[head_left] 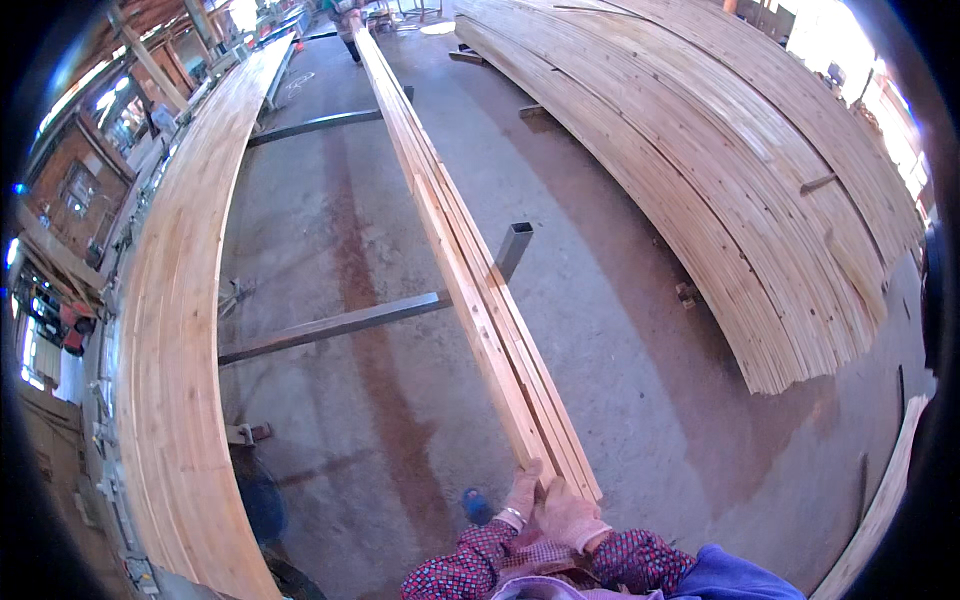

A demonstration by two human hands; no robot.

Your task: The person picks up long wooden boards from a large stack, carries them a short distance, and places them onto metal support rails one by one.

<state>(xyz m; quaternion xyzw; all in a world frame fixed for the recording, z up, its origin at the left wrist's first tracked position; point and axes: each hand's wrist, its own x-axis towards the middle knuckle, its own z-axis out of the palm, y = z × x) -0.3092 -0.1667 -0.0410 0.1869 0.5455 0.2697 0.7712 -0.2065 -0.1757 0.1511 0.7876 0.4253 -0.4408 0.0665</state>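
Several long, narrow wooden boards (492, 340) run side by side from my hands toward the far end of the room, with narrow gaps between some of them. They rest across grey metal bars. My left hand (522, 494), in a pale pinkish glove, is closed on the near end of the leftmost board. Close beside it, my right hand (569, 516), gloved alike, is closed at the near board ends, its fingertips partly hidden. A person (346, 20) stands at the boards' far end; that person's hands are too small to make out.
Left lies a long wide wooden panel (180, 340). Metal bars (340, 328) reach from it to the boards, one ending in an upright square post (515, 245). A large stack of long planks (680, 150) fills the right. Something blue and round (476, 505) is near my left sleeve.
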